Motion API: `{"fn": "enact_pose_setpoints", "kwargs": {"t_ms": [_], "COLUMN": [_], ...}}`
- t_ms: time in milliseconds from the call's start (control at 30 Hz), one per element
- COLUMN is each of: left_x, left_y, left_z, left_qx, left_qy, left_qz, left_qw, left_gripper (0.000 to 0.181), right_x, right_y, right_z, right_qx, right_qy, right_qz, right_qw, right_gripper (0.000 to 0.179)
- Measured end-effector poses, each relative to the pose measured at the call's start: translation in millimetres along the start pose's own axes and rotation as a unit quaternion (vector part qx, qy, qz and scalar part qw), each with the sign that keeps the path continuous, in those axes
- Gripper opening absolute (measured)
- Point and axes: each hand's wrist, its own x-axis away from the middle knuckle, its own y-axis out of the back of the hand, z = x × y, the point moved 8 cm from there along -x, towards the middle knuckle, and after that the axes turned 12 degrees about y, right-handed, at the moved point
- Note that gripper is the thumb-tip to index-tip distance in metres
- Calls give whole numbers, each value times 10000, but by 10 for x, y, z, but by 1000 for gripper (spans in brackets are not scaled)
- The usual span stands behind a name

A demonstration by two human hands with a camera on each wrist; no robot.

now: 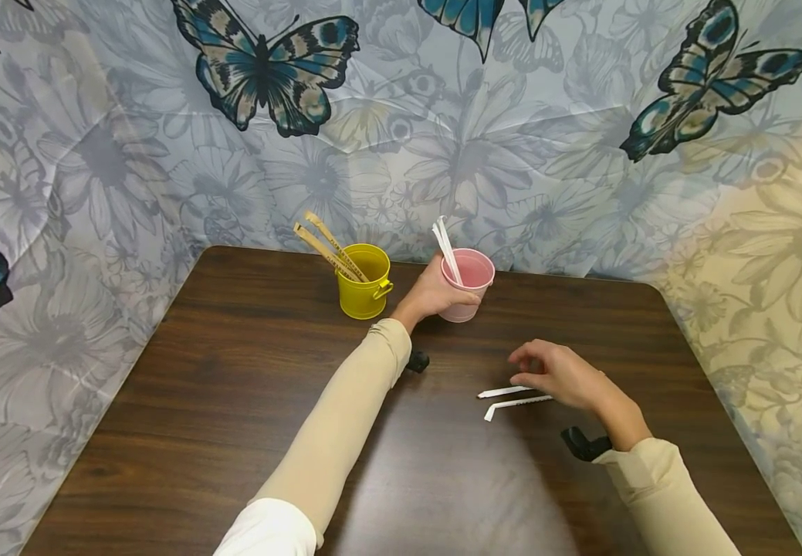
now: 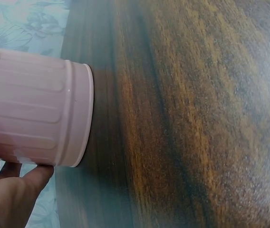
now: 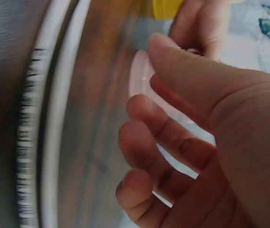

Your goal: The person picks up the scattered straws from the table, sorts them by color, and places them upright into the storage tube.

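Note:
My left hand (image 1: 434,290) grips a small pink bucket (image 1: 461,311) near the back of the table, thumb on one side and fingers on the other. White stick-like wrapped straws (image 1: 445,251) lean inside it. In the left wrist view the ribbed wall of the pink bucket (image 2: 25,104) lies between thumb and fingers. My right hand (image 1: 559,374) hovers over two white wrapped straws (image 1: 517,402) on the table, its fingers loosely bent and holding nothing. One of these is bent at its end. In the right wrist view, dark print runs along a white straw (image 3: 28,137).
Left of the pink bucket stands a yellow bucket (image 1: 361,303) with a side handle and tan printed sticks (image 1: 327,251) leaning out. The dark wooden table (image 1: 185,401) ends at a butterfly-patterned cloth (image 1: 401,154) behind it.

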Motion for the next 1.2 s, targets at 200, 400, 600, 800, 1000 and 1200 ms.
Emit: {"fn": "enact_pose_setpoints", "kwargs": {"t_ms": [200,400,600,800,1000,1200], "left_x": [3,8,1,-4,7,14], "left_y": [3,11,-25,-26,-12,15], "left_z": [-7,-3,5,5,-12,-26], "left_qx": [-63,9,25,61,47,15], "left_qy": [14,4,-25,-51,-82,-85], "left_qz": [4,1,79,42,33,-7], "left_qw": [10000,10000,10000,10000,9999,10000], "left_gripper": [93,93,93,93,93,94], "right_x": [137,163,153,104,61,13], "right_y": [-104,-186,-250,-278,-261,-145], "right_z": [-108,-129,-154,-152,-161,-124], "right_qx": [93,407,559,676,717,382], "right_qy": [-89,22,70,285,343,231], "right_qz": [-42,24,-100,-322,-392,-679], "right_qw": [9999,9992,9984,9968,9961,9967], "right_gripper": [23,19,17,12,11,11]}}
